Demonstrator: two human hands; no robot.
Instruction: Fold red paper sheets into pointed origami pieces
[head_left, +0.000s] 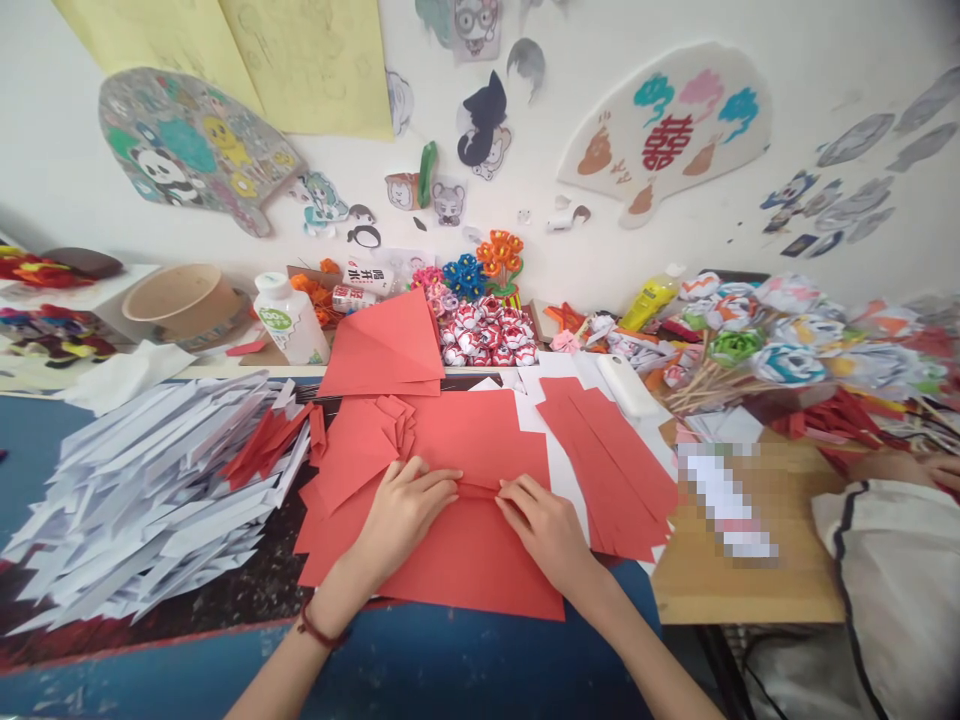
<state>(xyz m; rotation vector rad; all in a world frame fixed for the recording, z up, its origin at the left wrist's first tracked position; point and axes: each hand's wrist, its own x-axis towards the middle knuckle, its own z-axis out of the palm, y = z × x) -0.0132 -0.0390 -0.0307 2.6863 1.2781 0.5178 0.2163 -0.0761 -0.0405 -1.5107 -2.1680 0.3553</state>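
Observation:
Between my two hands lies a narrow folded strip of red paper (480, 490), on top of larger red sheets (480, 560). The fingers of my left hand (409, 505) pinch its left end. At the right end, my right hand (544, 520) grips the strip between thumb and fingertips. A few small folded red pieces (395, 422) rest on the sheets just above my left hand. Right of my hands is a stack of long red paper strips (607, 460) on white paper.
A big heap of folded white paper pieces (172, 500), with some red ones, covers the left. Behind stand a white bottle (289, 320), a round bowl (176, 305) and paper flowers (491, 335). At right, another person's sleeve (892, 590) is beside a wooden board (750, 590).

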